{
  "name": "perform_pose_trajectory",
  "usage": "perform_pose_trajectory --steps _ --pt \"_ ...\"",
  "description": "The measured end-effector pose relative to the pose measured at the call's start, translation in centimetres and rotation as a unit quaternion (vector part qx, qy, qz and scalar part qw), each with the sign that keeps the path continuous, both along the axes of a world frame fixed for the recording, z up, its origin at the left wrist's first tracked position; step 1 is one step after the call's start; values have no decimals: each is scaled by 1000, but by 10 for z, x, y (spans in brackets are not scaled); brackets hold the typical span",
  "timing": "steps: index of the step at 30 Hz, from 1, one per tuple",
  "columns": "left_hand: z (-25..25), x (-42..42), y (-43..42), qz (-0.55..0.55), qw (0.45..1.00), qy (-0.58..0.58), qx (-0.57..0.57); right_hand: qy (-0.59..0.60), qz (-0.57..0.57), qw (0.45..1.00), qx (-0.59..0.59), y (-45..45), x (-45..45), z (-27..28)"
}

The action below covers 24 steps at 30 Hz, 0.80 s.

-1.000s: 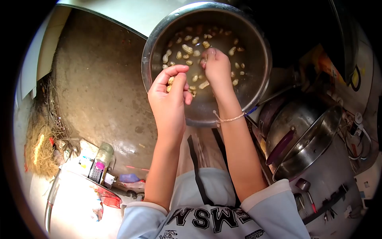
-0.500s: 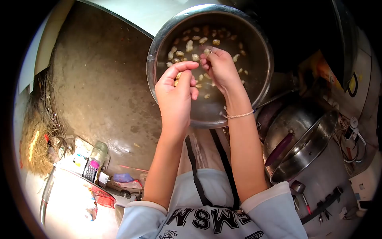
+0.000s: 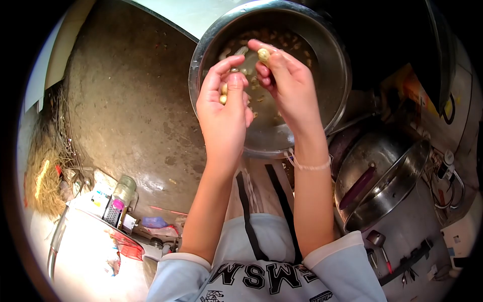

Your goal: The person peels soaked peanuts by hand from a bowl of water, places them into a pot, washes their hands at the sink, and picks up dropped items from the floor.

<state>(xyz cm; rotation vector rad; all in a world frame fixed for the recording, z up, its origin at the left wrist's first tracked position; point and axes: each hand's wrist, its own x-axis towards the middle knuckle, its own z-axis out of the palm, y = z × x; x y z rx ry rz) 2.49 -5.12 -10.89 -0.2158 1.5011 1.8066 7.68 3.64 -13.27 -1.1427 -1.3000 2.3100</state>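
A wide metal basin (image 3: 346,95) of water sits in front of me, with several peanuts in their shells (image 3: 287,38) in it. Over its near left part, my left hand (image 3: 220,113) is curled with peanuts (image 3: 223,93) held between its palm and fingers. To the right, my right hand (image 3: 294,85) pinches one pale peanut (image 3: 263,55) between thumb and index finger, above the water. The two hands are close together but apart. Both hands hide part of the basin's inside.
Large metal bowls (image 3: 372,151) lean at the right, with a ladle (image 3: 376,238) and a dark tool rack (image 3: 410,259) below them. At lower left are a glass jar (image 3: 124,190) and a red plastic basket (image 3: 132,250). Straw bristles (image 3: 43,189) stand at the far left.
My right hand has risen from near the water and now shows a peanut in its pinch. My left hand has closed more over its peanuts. The view has shifted slightly.
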Motion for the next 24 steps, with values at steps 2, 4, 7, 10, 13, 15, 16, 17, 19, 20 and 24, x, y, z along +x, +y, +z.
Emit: perform_pose_trajectory --steps 2,4,7,10,13,15,16,17,19,20,24 --pt "13 -2 -2 -25 999 -8 40 46 -4 999 18 -5 4 25" --pt "24 0 -3 -49 994 -9 99 101 18 994 49 -8 10 47" --pt "27 3 -7 -54 992 31 106 97 14 995 11 -10 16 72" --pt "34 5 -10 -63 992 40 104 47 17 999 17 -14 17 90" --pt "36 8 -11 -58 984 26 169 32 72 988 135 -12 22 92" --pt "37 9 -10 -56 984 43 164 44 70 984 156 -13 24 94" --pt "37 9 -10 -53 984 61 157 49 69 984 158 -13 25 94" --pt "38 9 -10 -53 984 60 157 55 67 983 159 -13 26 95" --pt "39 9 -10 -47 975 20 217 86 48 990 98 -14 30 94" --pt "39 9 -9 -48 975 20 217 96 41 992 77 -15 31 94" --pt "41 8 -10 -49 974 15 220 95 -19 992 85 -23 28 96"
